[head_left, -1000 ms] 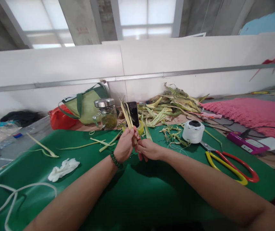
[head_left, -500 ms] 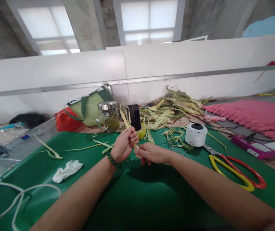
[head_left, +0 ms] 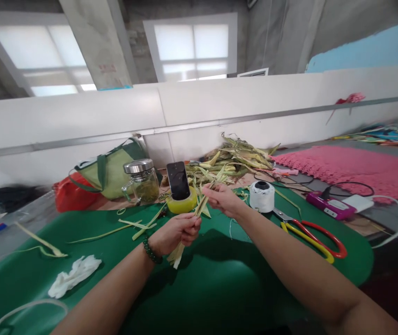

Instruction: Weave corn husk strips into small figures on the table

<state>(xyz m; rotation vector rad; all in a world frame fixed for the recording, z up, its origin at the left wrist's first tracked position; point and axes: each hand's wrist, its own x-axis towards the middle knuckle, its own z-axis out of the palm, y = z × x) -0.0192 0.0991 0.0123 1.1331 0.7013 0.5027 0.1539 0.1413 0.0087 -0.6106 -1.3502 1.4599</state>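
My left hand point(head_left: 180, 234), with a green bead bracelet at the wrist, is closed around a bundle of dry corn husk strips point(head_left: 202, 207). The bundle's pale lower ends stick out below that hand. Up and to the right, my right hand point(head_left: 222, 199) pinches the other end of the same strips. The bundle slants between both hands above the green mat point(head_left: 220, 279). Just behind it, a phone point(head_left: 178, 180) leans upright in a yellow tape roll point(head_left: 181, 204).
A glass jar mug point(head_left: 143, 184) and green bag point(head_left: 115, 170) stand at the back left. A husk pile point(head_left: 244, 153) lies behind. To the right are a white thread spool point(head_left: 262, 197), scissors point(head_left: 319, 237) and a purple power strip point(head_left: 329, 204). Crumpled tissue point(head_left: 75, 275) lies left.
The bundle has tipped over from upright, its ends now pointing down-left below my left hand. My right hand has moved up to the far end. The view has shifted right.
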